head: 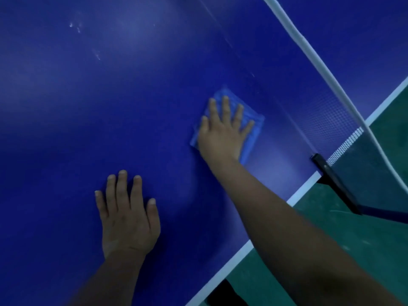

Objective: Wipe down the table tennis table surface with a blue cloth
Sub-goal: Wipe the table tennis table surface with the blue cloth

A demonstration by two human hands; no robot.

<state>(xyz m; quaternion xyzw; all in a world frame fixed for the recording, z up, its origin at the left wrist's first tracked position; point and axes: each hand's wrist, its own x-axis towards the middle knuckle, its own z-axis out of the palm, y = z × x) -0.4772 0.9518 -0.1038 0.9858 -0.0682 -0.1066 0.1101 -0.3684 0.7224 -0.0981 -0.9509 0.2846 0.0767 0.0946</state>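
Right hand (pixel 223 131) lies flat with fingers spread straight, pressing the blue cloth (pixel 251 127) onto the table tennis table (pixel 110 96), and from my remote seat I see it near the net (pixel 331 111) and the white side edge. Left hand (pixel 127 219) rests palm down on bare surface, fingers straight, holding nothing. Pale smudges (pixel 76 27) mark the far surface.

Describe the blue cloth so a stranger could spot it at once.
Start at the white-topped net crossing the blue table. Just short of it, near the white side edge, the right hand presses flat on the blue cloth. It is lighter than the tabletop, a folded, wrinkled square.
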